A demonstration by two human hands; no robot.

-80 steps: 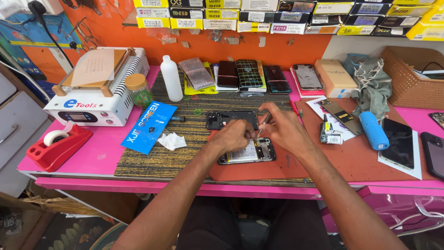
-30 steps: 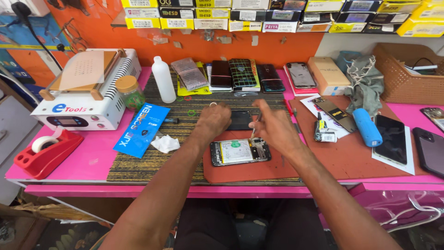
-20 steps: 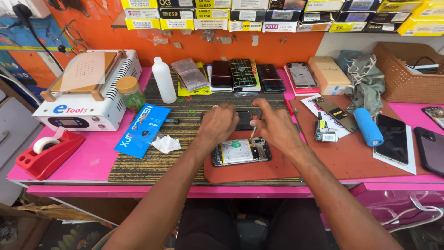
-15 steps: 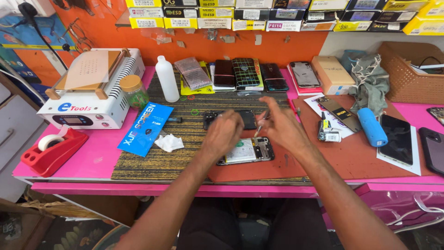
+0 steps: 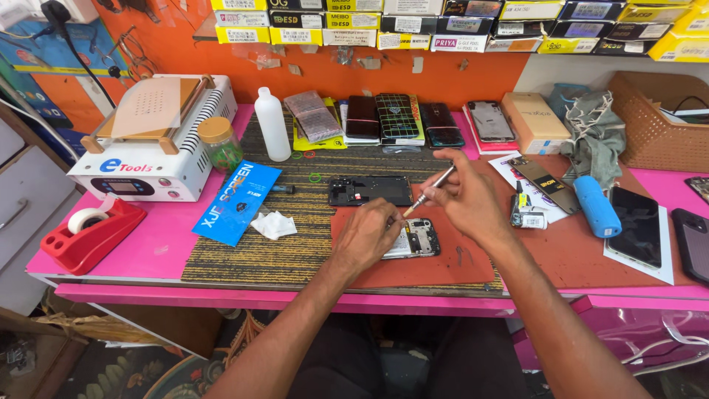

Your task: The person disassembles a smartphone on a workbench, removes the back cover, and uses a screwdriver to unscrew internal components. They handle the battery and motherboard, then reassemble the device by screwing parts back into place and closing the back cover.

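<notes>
An opened phone (image 5: pixel 415 238) with its insides showing lies on a red-brown work mat (image 5: pixel 450 258). My left hand (image 5: pixel 367 235) rests on the phone's left part and holds it down. My right hand (image 5: pixel 465 196) grips a thin metal tool (image 5: pixel 430 189) like a pen, with the tip pointing down toward the phone's upper edge. A black phone frame (image 5: pixel 370 191) lies just behind the opened phone.
A white heating machine (image 5: pixel 151 137), a red tape dispenser (image 5: pixel 88 233), a white bottle (image 5: pixel 272 124), a blue packet (image 5: pixel 238 201) and a white wipe (image 5: pixel 272 224) are at left. A row of phones (image 5: pixel 399 118) lies at the back. A blue cylinder (image 5: pixel 595 205) and dark phones (image 5: pixel 639 225) lie at right.
Both hands stayed at the opened phone. The right hand's tool tip shifted slightly over the phone, and the camera view moved a little.
</notes>
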